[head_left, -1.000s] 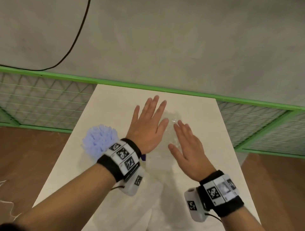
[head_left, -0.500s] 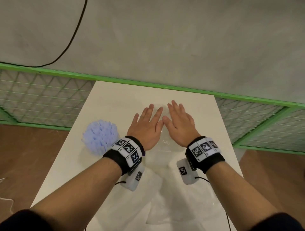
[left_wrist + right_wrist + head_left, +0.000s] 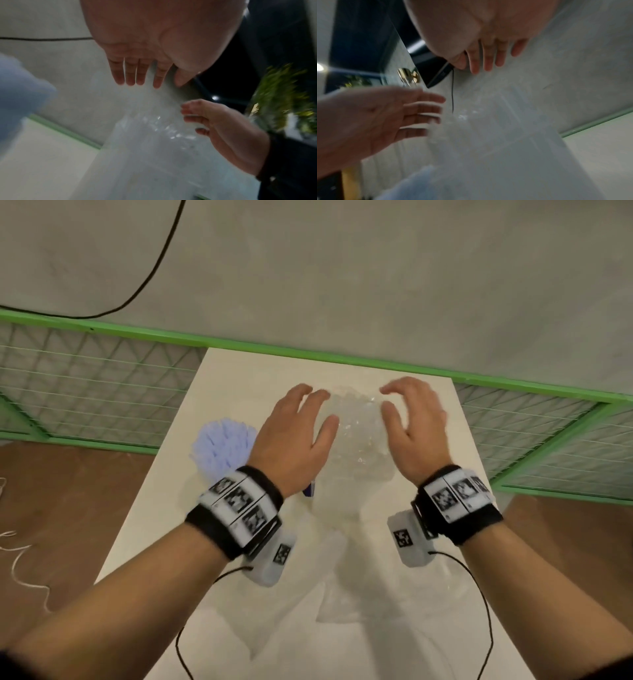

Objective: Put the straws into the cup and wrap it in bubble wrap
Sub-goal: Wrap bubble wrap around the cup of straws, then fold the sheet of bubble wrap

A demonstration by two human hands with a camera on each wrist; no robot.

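Bubble wrap (image 3: 356,440) bunched into a clear mound near the far edge of the table (image 3: 239,378), midway between the left and right edges; flatter, crumpled sheet trailing from it toward the near edge. Left hand (image 3: 291,440) against the mound's left side, right hand (image 3: 414,429) against its right side; fingers (image 3: 130,75) of the left straight and close together, fingers (image 3: 488,59) of the right likewise extended, only loosely bent, nothing clenched or pinched; actual contact with the wrap not certain through the blur. Cup not made out under the wrap. Bundle of pale lilac straws (image 3: 222,443) standing toward the left edge of the table, just beside the left wrist, apart from the mound. Bare table surface along the far edge behind the mound and along the left edge nearer the body; green mesh fence (image 3: 85,392) past both side edges and the far edge. Black-and-white square marker patterns on both wristbands (image 3: 239,505); no readable writing. Small dark blue patch below the left hand, unidentifiable.
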